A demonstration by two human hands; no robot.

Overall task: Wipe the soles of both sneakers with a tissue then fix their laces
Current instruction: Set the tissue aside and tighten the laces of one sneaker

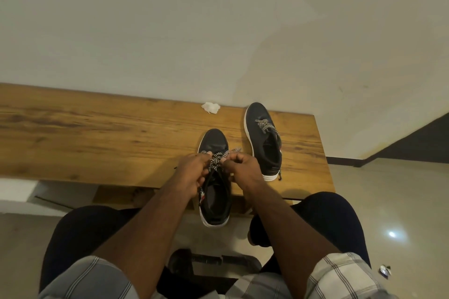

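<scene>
Two dark sneakers with white soles stand upright on a wooden bench point(97, 133). The near sneaker point(215, 199) hangs over the bench's front edge, heel toward me. My left hand point(193, 172) and my right hand point(243, 165) both pinch its black-and-white laces point(216, 161) over the tongue. The far sneaker point(263, 138) sits to the right, its lace point(263, 125) partly threaded, one end trailing down by the heel. A crumpled white tissue point(211, 107) lies at the back of the bench by the wall.
The bench stands against a pale wall point(218, 19). My knees in dark trousers point(80, 230) flank the near sneaker. A tiled floor point(393, 201) spreads to the right, with a small wrapper point(385, 270) on it. A dark object point(213, 262) lies on the floor between my legs.
</scene>
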